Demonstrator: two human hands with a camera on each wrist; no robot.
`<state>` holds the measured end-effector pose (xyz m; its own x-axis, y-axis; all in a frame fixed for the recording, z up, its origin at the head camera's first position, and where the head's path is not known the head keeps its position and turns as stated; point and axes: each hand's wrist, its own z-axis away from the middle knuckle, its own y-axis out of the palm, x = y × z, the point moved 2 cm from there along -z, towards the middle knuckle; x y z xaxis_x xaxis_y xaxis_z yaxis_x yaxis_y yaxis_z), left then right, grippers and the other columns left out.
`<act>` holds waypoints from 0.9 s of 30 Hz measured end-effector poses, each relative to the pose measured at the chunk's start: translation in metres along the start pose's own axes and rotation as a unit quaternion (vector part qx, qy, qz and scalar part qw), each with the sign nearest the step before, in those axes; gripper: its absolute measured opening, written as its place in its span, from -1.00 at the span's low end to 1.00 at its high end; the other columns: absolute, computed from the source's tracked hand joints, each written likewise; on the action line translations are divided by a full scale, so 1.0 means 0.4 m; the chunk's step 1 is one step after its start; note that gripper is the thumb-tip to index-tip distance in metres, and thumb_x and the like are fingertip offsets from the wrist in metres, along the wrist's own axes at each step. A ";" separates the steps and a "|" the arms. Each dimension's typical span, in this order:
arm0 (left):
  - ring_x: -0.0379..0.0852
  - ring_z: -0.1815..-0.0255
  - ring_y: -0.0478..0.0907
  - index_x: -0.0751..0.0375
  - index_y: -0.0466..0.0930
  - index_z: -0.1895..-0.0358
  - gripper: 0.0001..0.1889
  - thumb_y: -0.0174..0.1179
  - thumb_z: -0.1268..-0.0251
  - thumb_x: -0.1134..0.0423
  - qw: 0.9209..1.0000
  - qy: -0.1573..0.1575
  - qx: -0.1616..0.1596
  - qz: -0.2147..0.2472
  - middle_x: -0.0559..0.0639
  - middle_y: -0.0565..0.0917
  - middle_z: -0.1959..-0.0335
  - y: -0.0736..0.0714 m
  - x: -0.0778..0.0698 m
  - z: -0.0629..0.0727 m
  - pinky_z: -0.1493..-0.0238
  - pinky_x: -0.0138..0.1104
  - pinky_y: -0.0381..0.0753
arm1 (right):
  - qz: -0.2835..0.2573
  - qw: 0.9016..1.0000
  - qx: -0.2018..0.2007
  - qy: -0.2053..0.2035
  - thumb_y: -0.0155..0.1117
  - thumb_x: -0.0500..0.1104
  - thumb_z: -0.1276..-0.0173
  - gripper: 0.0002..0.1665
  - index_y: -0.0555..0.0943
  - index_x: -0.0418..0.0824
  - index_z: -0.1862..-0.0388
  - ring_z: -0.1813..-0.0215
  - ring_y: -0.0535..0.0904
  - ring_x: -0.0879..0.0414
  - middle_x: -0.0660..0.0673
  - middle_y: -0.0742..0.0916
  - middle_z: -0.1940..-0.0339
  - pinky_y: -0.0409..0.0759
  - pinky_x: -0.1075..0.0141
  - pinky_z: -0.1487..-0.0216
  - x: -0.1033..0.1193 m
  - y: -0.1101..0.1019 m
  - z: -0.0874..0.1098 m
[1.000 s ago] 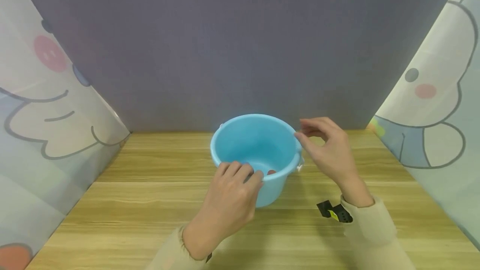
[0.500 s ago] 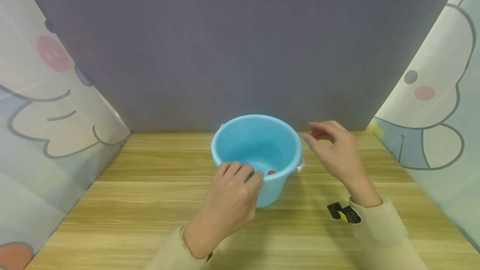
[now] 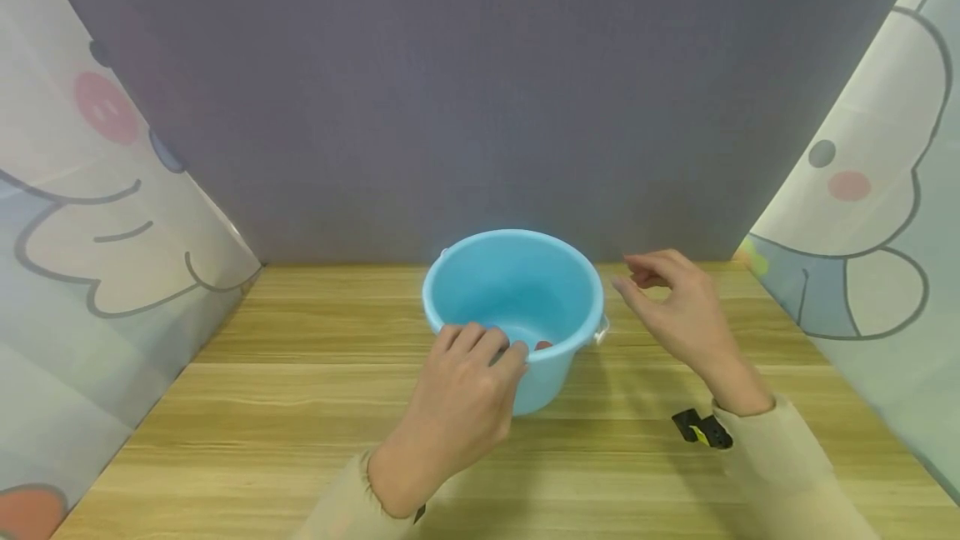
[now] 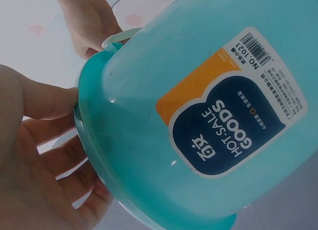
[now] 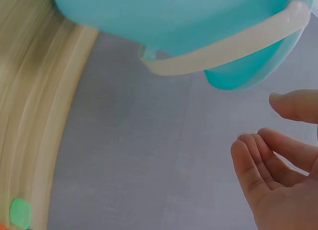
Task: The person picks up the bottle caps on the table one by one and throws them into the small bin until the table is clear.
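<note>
A light blue plastic bucket [image 3: 551,357] is at the middle of the wooden table, its mouth facing up. My left hand [image 3: 461,394] grips its near rim; in the left wrist view the thumb [image 4: 54,98] lies on the outer wall and the fingers go over the rim. A white bail handle [image 5: 223,53] hangs down the bucket's outside in the right wrist view. To the right of the bucket, apart from it, my right hand [image 3: 678,307] is in the air with loosely bent fingers and nothing in them. Just inside the near rim a small reddish thing [image 3: 543,345] shows, mostly hidden.
The wooden table [image 3: 300,407] ends at a grey back panel [image 3: 480,90]. White cartoon-printed sheets [image 3: 862,190] flank both sides. A green piece [image 5: 20,213] shows low in the right wrist view, beside an orange one cut off by the corner.
My right hand has drawn away from the bucket's right rim, going right and slightly down. The left hand and the bucket stay in place.
</note>
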<state>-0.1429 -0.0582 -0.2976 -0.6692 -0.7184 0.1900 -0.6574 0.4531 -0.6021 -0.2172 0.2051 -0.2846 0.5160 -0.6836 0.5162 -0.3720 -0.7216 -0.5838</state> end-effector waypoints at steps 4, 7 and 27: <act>-0.03 0.41 0.45 0.14 0.62 0.35 -0.81 -0.01 -0.35 0.33 1.000 0.001 0.003 0.000 -0.05 0.52 0.48 0.001 0.001 0.002 0.28 -0.22 0.42 | 0.016 1.000 0.008 -0.006 0.41 -0.23 -0.35 -0.63 0.68 -0.39 -0.07 0.12 0.66 -0.08 -0.24 0.71 0.07 0.44 0.57 0.07 -0.011 0.001 0.000; -0.03 0.41 0.45 0.14 0.62 0.34 -0.84 0.02 -0.30 0.35 1.000 0.002 0.005 0.000 -0.04 0.52 0.48 0.001 0.002 0.003 0.28 -0.22 0.42 | 0.026 0.999 0.015 -0.010 0.41 -0.23 -0.34 -0.63 0.68 -0.40 -0.06 0.12 0.67 -0.12 -0.26 0.71 0.09 0.56 0.31 0.04 -0.018 0.001 0.001; -0.04 0.41 0.45 0.12 0.61 0.34 -0.98 0.24 -0.23 0.33 1.000 -0.001 0.008 0.004 -0.05 0.52 0.48 0.000 0.002 0.003 0.27 -0.22 0.43 | 0.063 0.994 0.092 0.011 0.39 -0.18 -0.37 -0.52 0.61 -0.50 -0.12 0.08 0.66 -0.27 -0.37 0.67 0.06 0.62 -0.18 0.08 -0.102 -0.002 0.000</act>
<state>-0.1431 -0.0593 -0.2984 -0.6744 -0.7152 0.1838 -0.6463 0.4513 -0.6154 -0.2379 0.2335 -0.3053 0.4569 -0.7710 0.4437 -0.2843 -0.5992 -0.7485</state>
